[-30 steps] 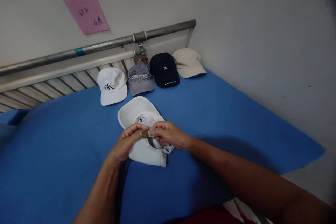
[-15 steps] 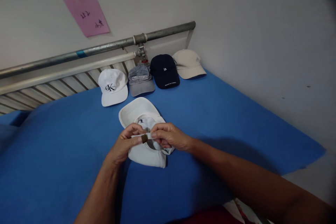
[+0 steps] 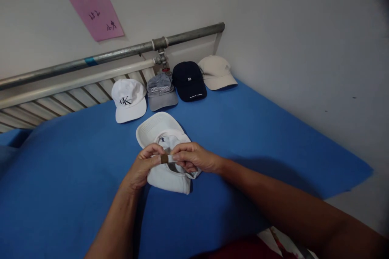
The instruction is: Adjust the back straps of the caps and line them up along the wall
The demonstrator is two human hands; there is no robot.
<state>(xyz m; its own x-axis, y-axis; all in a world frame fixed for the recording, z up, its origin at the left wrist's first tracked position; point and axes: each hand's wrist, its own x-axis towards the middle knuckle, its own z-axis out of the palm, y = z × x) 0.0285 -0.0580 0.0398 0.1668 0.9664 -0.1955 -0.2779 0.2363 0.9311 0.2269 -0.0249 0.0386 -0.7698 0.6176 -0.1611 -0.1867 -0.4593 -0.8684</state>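
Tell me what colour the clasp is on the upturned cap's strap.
The clasp is brown, perhaps brass-toned; it shows best in the head view.

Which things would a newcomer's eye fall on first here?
Probably the pale cap, upturned near the centre on the blue cover, with left hand and right hand pinching its strap. Behind it, four caps form a row. A pink paper hangs on the wall, upper left.
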